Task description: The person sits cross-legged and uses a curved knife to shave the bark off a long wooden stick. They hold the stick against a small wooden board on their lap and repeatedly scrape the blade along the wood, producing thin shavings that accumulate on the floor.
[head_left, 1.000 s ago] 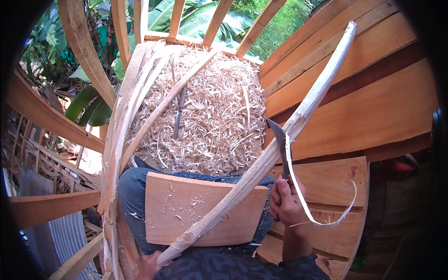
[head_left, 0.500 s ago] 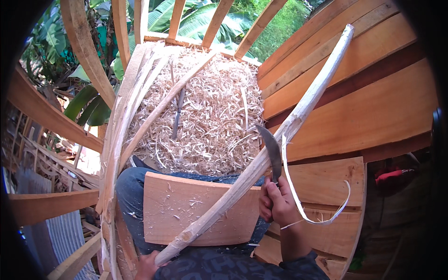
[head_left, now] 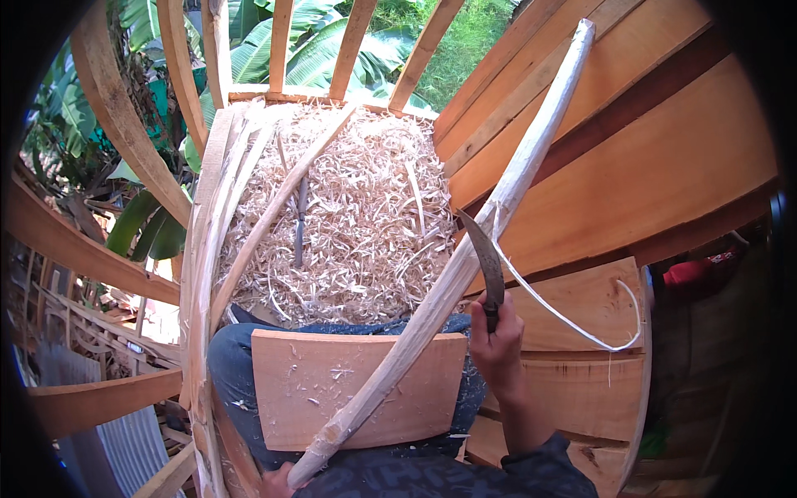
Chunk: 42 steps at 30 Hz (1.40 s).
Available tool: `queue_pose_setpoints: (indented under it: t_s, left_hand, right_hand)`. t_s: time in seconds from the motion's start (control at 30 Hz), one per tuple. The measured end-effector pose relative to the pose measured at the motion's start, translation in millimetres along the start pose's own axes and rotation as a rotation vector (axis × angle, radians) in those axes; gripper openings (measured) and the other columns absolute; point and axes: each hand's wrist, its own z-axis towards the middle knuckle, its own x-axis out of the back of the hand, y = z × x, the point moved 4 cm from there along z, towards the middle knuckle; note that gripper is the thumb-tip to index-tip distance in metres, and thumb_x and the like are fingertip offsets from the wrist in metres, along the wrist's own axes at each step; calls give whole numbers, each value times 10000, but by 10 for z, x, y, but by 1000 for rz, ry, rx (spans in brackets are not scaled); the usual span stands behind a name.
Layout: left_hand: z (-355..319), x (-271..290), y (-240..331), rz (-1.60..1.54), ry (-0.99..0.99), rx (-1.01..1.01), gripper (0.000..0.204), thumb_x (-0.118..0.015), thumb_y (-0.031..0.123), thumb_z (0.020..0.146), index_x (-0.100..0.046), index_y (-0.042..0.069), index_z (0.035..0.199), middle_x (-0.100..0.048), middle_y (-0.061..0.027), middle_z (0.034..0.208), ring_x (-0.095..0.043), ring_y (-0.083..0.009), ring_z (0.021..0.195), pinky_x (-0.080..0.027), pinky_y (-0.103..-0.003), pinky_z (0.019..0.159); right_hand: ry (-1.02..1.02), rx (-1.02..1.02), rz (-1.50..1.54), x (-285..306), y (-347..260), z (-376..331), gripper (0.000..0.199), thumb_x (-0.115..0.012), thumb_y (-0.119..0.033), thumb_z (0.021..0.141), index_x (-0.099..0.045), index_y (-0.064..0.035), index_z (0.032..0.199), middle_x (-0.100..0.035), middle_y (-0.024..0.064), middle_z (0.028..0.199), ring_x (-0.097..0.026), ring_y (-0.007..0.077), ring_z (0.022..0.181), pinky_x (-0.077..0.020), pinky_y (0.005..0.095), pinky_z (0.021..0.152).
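A long pale wooden pole (head_left: 390,369) slants from my lap up to the far right, stripped smooth toward its far end. My left hand (head_left: 276,479) grips its near end at the lower edge, with most of its fingers hidden. My right hand (head_left: 498,339) is closed round the handle of a curved knife (head_left: 488,264), its dark blade pointing up beside the pole's middle. From the pole near the blade hangs a long curling wood strip (head_left: 573,328), still attached. Under the pole, a flat wooden board (head_left: 332,390) dotted with chips lies across my thighs.
A thick bed of wood shavings (head_left: 365,224) spreads ahead, with another blade tool (head_left: 300,228) and a thin stick (head_left: 282,199) on it. Split lengths of wood (head_left: 203,274) stand at left. Wooden planks (head_left: 639,174) wall the right side; upright ribs (head_left: 124,108) rise at left.
The view has shifted a little. My right hand has turned and drawn slightly off the pole with the knife. The wood strip has swung outward to the right.
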Motion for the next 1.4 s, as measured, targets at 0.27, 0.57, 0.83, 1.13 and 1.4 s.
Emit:
queue_pose_setpoints:
  t_s: [0.27,0.57,0.83,1.13,1.4]
  left_hand:
    - [26,126,172,23,-139,182,460,-659,258,749,-566,55,1151,-596,-288,796,-603,-415,758,-449,-486,671]
    - [102,192,330,41,-111,153,454,-656,258,751,-568,44,1142,-593,-290,787,-598,-422,753,-447,-487,660]
    - [63,219,389,43,-69,163,449,-654,259,754,-570,34,1133,-590,-293,779,-595,-429,748,-445,-487,650]
    - [7,224,508,46,-13,171,440,-648,257,758,-572,22,1122,-587,-294,767,-588,-440,739,-443,-486,636]
    - [-21,126,352,-36,23,133,461,-675,277,736,-573,15,1102,-585,-290,746,-588,-445,742,-449,-478,635]
  right_hand:
    - [-1009,-496,588,-168,-104,-292,108,-462,-170,940,-458,-66,915,-406,-46,606,-378,21,421,-306,182,380]
    - [-403,-691,957,59,26,-119,118,-474,-174,937,-437,-76,881,-395,-40,576,-370,51,380,-298,210,328]
    - [-293,-528,887,243,198,165,133,-443,-182,949,-457,-52,925,-418,-10,571,-389,50,363,-314,212,293]
    - [-1017,-293,563,22,-15,-57,134,-456,-191,942,-451,-70,885,-395,-15,562,-368,54,367,-332,210,311]
    - [-293,-509,1032,255,176,128,123,-456,-185,944,-464,-67,910,-408,-20,569,-366,48,361,-321,206,320]
